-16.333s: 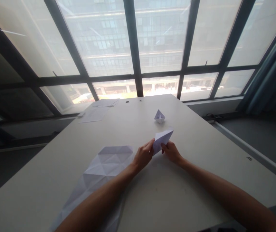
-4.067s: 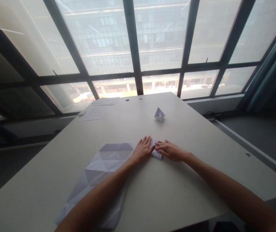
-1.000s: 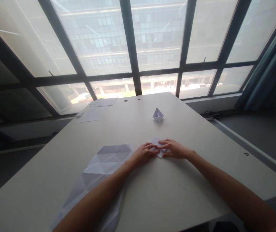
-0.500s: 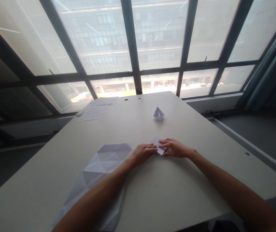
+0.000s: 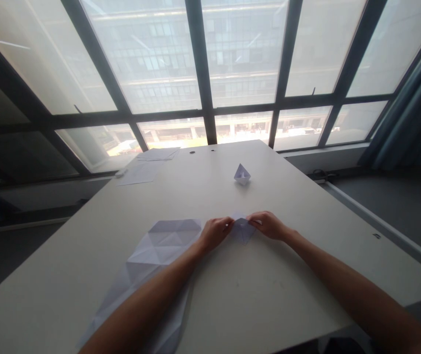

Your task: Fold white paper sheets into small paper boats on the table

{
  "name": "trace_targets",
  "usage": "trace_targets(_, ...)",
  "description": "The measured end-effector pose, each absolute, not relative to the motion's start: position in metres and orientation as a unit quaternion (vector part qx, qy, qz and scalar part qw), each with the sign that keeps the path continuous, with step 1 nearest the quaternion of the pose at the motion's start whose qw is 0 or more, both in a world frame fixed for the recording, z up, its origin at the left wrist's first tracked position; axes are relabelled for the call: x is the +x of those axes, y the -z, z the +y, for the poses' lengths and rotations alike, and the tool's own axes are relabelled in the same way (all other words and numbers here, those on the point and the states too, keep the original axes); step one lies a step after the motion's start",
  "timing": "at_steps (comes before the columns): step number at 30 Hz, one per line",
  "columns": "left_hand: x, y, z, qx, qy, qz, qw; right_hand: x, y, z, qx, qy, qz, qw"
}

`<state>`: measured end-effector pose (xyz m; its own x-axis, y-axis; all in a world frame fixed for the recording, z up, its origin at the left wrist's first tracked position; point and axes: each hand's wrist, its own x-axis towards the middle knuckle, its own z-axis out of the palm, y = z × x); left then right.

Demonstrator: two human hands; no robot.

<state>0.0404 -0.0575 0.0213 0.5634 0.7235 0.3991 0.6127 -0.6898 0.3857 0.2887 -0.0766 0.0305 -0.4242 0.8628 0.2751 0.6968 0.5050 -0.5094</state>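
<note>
Folded paper (image 5: 243, 228) pinched between both hands!
Left hand (image 5: 215, 233) and right hand (image 5: 269, 225) close their fingers (image 5: 228, 225) on opposite corners, long edge running across, tip pointing toward the person.

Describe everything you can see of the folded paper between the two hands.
The folded paper is a small piece of thin, matte white paper with a faint lilac cast. It is folded in layers and tapers to a point toward the person. The left hand and right hand grip its opposite sides, their fingers covering its side corners. It is over the pale table, though whether it touches is unclear.
</note>
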Motion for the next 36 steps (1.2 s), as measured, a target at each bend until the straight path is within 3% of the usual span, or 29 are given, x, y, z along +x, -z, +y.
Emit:
trace_targets(9,0.045,-0.021,-0.053,0.851,-0.322,0.37,0.191,0.281,-0.02,-0.069,-0.509,-0.139,-0.798,0.291)
trace_targets(14,0.045,-0.016,-0.05,0.839,-0.342,0.389,0.169,0.275,-0.019,-0.069,-0.556,-0.141,-0.772,0.274)
trace_targets(22,0.044,-0.016,-0.053,0.91,-0.216,0.35,0.043,0.27,-0.02,-0.071,-0.588,-0.083,-0.772,0.229)
trace_targets(31,0.042,-0.016,-0.059,0.952,-0.083,0.291,0.045,0.261,-0.017,-0.081,-0.539,-0.037,-0.811,0.224)
trace_targets(36,0.043,-0.018,-0.061,0.948,-0.09,0.301,0.045,0.251,-0.006,-0.088,-0.487,-0.088,-0.858,0.135)
